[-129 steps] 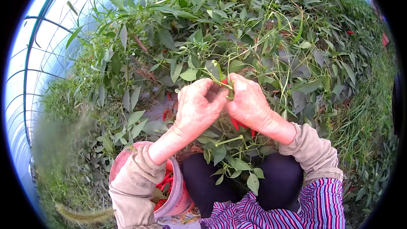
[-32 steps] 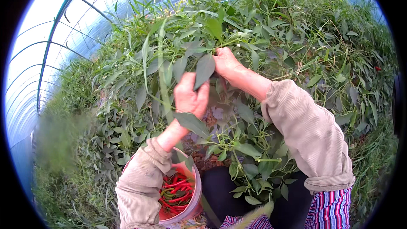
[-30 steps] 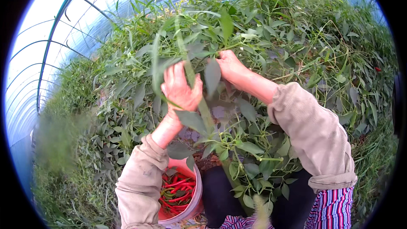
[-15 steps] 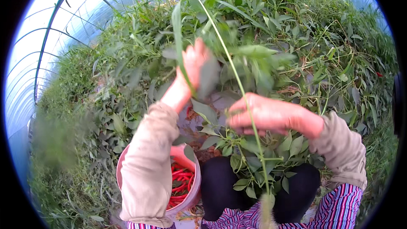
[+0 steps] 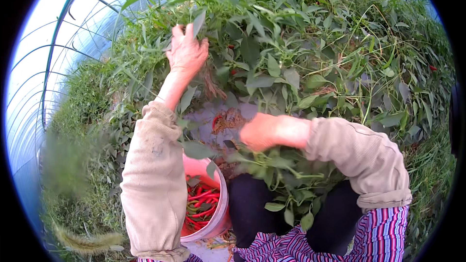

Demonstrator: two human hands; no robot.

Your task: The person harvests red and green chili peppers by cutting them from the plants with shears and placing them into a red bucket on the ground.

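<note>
My left hand (image 5: 187, 53) is raised into the green pepper plant (image 5: 291, 53), its fingers closed around a leafy branch. My right hand (image 5: 259, 133) is lower and blurred, curled just above the leaves over my knees. Whatever it holds is hidden. Below my left forearm stands a pink bucket (image 5: 219, 184) holding several red chili peppers (image 5: 201, 204) and a few green ones. A red pepper (image 5: 216, 121) hangs near bare ground between my hands.
Dense pepper foliage fills the view ahead and to the right, with another red pepper (image 5: 432, 68) at the far right. Greenhouse hoops and plastic sheeting (image 5: 58, 68) curve along the left. My dark-trousered knees (image 5: 252, 208) are beside the bucket.
My left hand has climbed higher and further left into the plant. My right hand has dropped from the upper leaves toward the bucket. The long stem that crossed the view is gone.
</note>
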